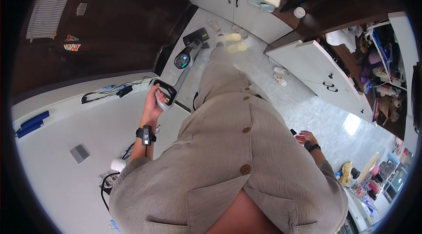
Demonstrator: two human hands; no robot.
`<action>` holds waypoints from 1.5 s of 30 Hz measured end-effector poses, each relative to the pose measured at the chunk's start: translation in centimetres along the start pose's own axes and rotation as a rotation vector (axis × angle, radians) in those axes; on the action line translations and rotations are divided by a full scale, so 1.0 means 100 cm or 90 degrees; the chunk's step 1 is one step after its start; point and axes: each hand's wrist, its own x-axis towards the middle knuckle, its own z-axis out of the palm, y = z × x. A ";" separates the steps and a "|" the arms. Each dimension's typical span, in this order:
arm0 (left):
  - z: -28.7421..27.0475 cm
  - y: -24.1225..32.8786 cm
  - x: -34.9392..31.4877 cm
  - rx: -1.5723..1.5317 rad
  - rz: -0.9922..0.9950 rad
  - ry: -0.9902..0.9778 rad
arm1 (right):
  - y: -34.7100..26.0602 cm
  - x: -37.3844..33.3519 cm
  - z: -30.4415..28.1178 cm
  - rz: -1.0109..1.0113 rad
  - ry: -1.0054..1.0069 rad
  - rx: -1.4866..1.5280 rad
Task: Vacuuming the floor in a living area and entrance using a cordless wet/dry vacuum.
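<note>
My left hand [158, 99] is wrapped round the grey and black loop handle of an upright floor cleaner [188, 56]. The cleaner leans away from me on the left, its round display lit and its black floor head flat on the floor beyond. Low at my right side, my right hand [308, 137] is partly hidden, its fingers curled. A small dark and reddish thing shows at the fingertips, too small to name. Dark straps circle both wrists. My feet wear pale yellow slippers [237, 47] close to the floor head.
On the left are a white surface [57, 163] with a grey box [79, 154], and a dark brown panel [123, 23]. White cabinets [307, 65] stand ahead and right, one compartment crammed with goods. Pale shoes [280, 76] lie near them. Clutter [373, 177] fills the lower right.
</note>
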 end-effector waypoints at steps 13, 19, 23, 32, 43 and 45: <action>0.031 0.064 0.008 0.420 -0.061 0.027 | -0.078 0.002 0.121 -0.086 -0.158 -0.052; 0.021 0.119 0.007 0.708 -0.079 0.033 | -0.077 -0.007 0.173 -0.077 -0.151 -0.072; 0.016 0.146 0.023 0.751 -0.081 0.013 | -0.090 -0.008 0.197 -0.072 -0.136 -0.141; 0.001 0.194 0.071 0.955 0.015 -0.076 | -0.128 -0.053 0.275 -0.134 -0.054 -0.082; -0.043 0.258 0.084 0.979 -0.031 -0.062 | -0.112 -0.070 0.332 -0.150 -0.037 -0.058; -0.055 0.263 0.080 0.991 -0.035 -0.053 | -0.113 -0.061 0.342 -0.146 -0.062 -0.054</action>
